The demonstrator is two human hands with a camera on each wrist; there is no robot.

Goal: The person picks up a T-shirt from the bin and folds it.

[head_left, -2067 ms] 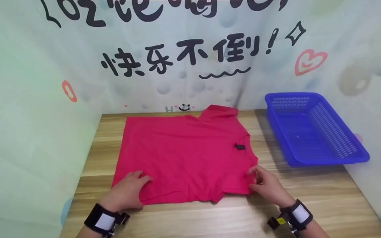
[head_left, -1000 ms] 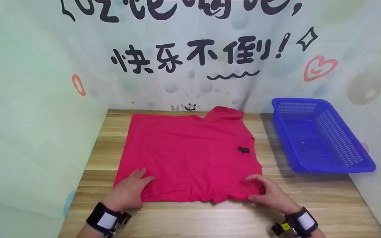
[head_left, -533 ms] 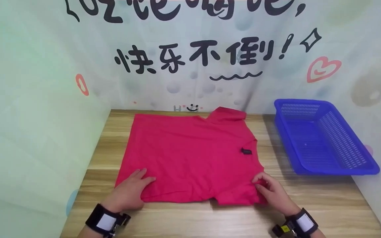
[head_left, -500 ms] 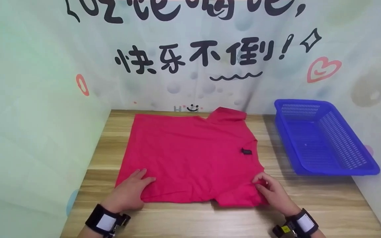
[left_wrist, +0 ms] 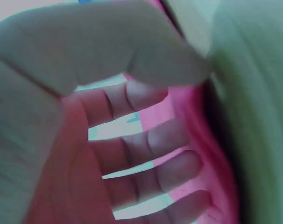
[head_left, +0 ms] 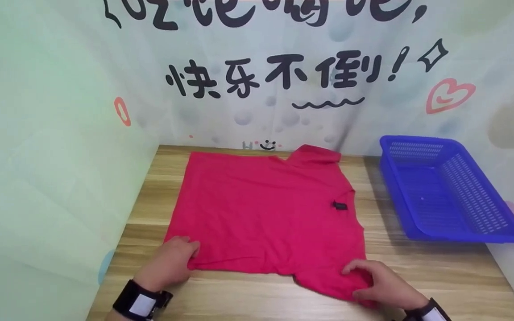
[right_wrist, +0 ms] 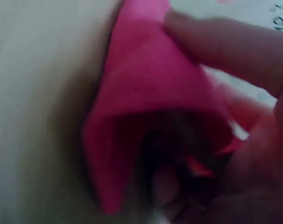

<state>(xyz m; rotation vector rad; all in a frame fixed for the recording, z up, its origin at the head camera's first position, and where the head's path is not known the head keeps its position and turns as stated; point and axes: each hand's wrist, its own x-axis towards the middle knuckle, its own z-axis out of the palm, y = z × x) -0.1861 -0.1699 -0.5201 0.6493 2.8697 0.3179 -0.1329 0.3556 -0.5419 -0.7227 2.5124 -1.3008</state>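
A red T-shirt (head_left: pixel 261 214) lies spread on the table, its black neck label (head_left: pixel 340 205) facing up and its hem to the left. My left hand (head_left: pixel 170 261) rests at the near hem corner. In the left wrist view its fingers (left_wrist: pixel 155 144) are slightly bent against the cloth, with the thumb apart from them near the edge. My right hand (head_left: pixel 386 283) holds the near sleeve (head_left: pixel 333 283) by its end. Up close in the right wrist view, the sleeve opening (right_wrist: pixel 146 93) gapes, with fingers curled about its rim; its inside is dark and blurred.
A blue perforated plastic basket (head_left: pixel 440 200) stands at the right of the wooden table (head_left: pixel 239 296). Printed cloth (head_left: pixel 239 129) hangs behind the table and along both sides. The far sleeve (head_left: pixel 315 154) reaches the table's back edge.
The right hand first gathered the near sleeve, then drew it towards the person, so it now sticks out straighter. The left hand has drawn its fingers slightly nearer the hem corner.
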